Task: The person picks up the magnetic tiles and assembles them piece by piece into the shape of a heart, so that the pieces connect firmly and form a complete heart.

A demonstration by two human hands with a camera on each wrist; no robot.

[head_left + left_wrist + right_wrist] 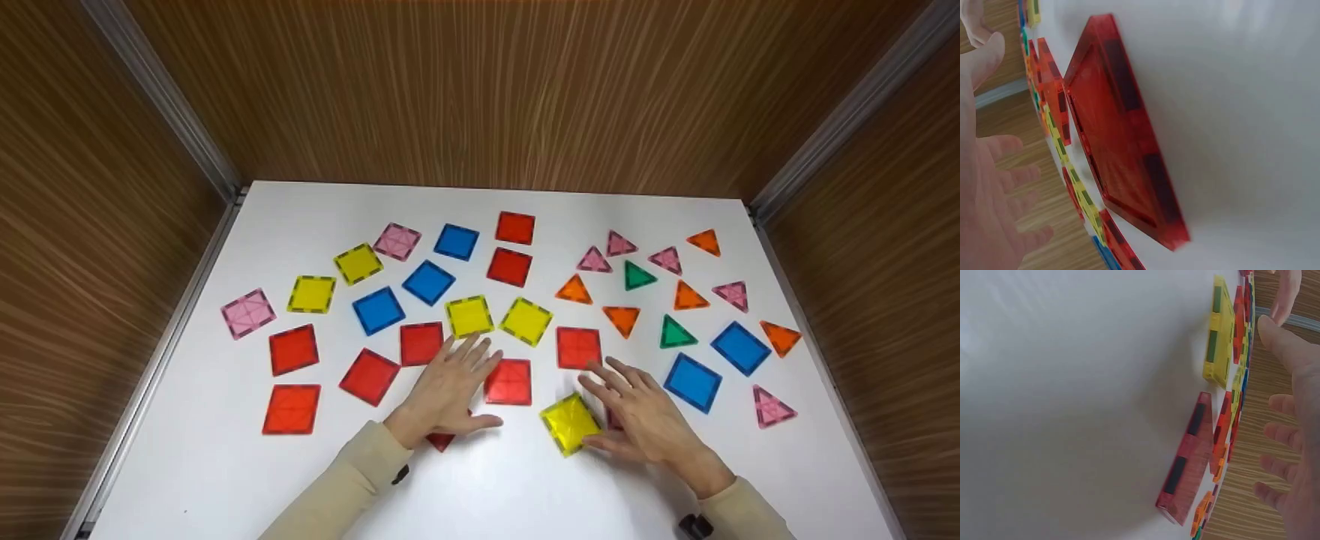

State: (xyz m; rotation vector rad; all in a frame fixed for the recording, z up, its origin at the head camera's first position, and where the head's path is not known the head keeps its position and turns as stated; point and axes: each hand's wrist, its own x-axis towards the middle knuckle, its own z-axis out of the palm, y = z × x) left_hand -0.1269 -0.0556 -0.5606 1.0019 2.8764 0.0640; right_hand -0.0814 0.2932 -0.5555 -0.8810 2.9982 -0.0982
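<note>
Head view, left to right: the left hand (448, 386), fingers spread and gripping nothing, is over a red tile (441, 442) (mostly hidden there). A red square (510, 386) lies just beside its fingers. Next, a yellow square (568, 424) sits on the white table (510, 495), its edge overlapped by the thumb of the right hand (646, 416), relaxed and ungripping above a pinkish tile (1188, 461).

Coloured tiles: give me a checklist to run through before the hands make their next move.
1. Left hand empty: ok, fingers extended.
2. Right hand empty: ok, gripping nothing.
3. Hands apart from each other: ok.
4. Red tile below the left hand lying flat: ok.
5. Pink tile fully visible from the head camera: not ok, the right hand covers most of it.
6. Yellow tile untouched: cannot tell, the right thumb overlaps its edge.
</note>
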